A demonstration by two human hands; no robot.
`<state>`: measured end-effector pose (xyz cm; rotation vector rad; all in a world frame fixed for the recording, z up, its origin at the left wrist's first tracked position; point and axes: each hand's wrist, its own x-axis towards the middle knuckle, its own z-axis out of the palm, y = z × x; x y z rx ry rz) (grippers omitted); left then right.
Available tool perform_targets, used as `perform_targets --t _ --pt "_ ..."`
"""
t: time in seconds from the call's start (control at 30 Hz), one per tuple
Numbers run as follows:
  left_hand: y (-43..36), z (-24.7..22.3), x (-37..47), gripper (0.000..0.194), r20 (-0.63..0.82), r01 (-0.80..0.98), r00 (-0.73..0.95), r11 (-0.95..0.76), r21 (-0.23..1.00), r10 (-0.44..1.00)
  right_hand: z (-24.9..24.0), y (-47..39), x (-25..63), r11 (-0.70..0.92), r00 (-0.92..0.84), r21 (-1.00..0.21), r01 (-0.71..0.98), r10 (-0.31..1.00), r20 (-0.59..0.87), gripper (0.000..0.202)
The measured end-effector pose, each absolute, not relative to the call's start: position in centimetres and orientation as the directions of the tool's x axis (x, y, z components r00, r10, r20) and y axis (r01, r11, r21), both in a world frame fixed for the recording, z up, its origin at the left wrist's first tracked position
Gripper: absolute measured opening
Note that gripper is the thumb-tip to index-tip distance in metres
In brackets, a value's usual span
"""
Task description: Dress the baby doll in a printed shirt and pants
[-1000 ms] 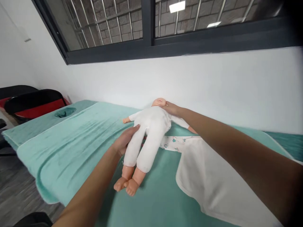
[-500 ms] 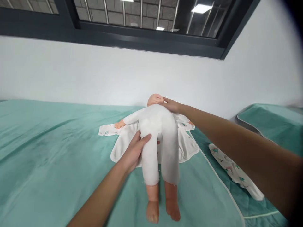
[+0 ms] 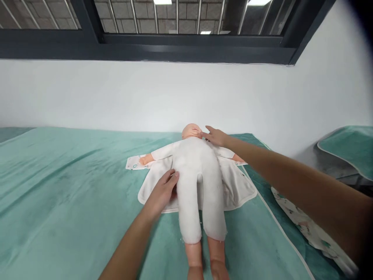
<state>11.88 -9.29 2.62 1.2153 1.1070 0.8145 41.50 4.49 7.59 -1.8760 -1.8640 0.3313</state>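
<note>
A baby doll (image 3: 194, 155) with a white cloth body lies on its back, head toward the wall and feet toward me. Under it a white baby shirt (image 3: 239, 190) is spread out, its printed sleeve (image 3: 136, 162) beneath the doll's arm on the left. My left hand (image 3: 163, 191) rests at the doll's hip on the left, fingers loosely extended and not wrapped round the leg. By the doll's neck and shoulder is my right hand (image 3: 216, 137), its fingers apart and holding nothing. The doll's feet are partly cut off at the bottom.
A green sheet (image 3: 72, 202) covers the surface, with a white-edged border on the right. Beyond my right forearm lies a printed cloth (image 3: 309, 223). Another green cloth (image 3: 349, 147) is at the far right. Behind stand a white wall (image 3: 116, 93) and a dark window frame (image 3: 186, 50).
My left hand has loosened from the doll's thigh. My right hand has come away from the head slightly, fingers spreading. The doll's body has settled flatter onto the shirt. The camera view has shifted.
</note>
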Motion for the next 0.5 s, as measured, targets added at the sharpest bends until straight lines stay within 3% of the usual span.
perform_targets --t 0.1,0.17,0.23,0.3,0.37,0.5 --pt "-8.1 3.5 11.8 0.036 -0.023 0.395 0.222 -0.068 0.916 0.975 9.7 3.3 39.7 0.039 0.094 -0.35 0.936 0.931 0.354 0.052" --pt "-6.9 3.8 12.3 0.028 0.133 0.653 0.189 -0.226 0.723 0.973 10.8 2.7 36.6 0.132 0.002 -0.285 0.949 0.905 0.425 0.046" --pt "-5.5 3.7 13.0 0.028 0.234 0.844 0.196 -0.286 0.454 0.952 11.3 2.3 32.5 0.277 -0.196 -0.206 0.939 0.919 0.341 0.043" --pt "-4.2 3.0 13.5 0.033 0.261 0.917 0.208 -0.281 0.284 0.943 11.0 2.4 28.2 0.427 -0.417 -0.074 0.901 0.901 0.124 0.044" --pt "-3.3 2.1 13.7 0.035 0.255 0.943 0.195 -0.253 0.215 0.947 10.2 3.0 24.6 0.444 -0.444 -0.004 0.896 0.894 -0.062 0.039" --pt "-2.9 0.6 13.3 0.032 0.24 0.965 0.115 -0.166 0.204 0.964 8.1 4.6 21.3 0.446 -0.441 0.003 0.895 0.886 -0.145 0.032"
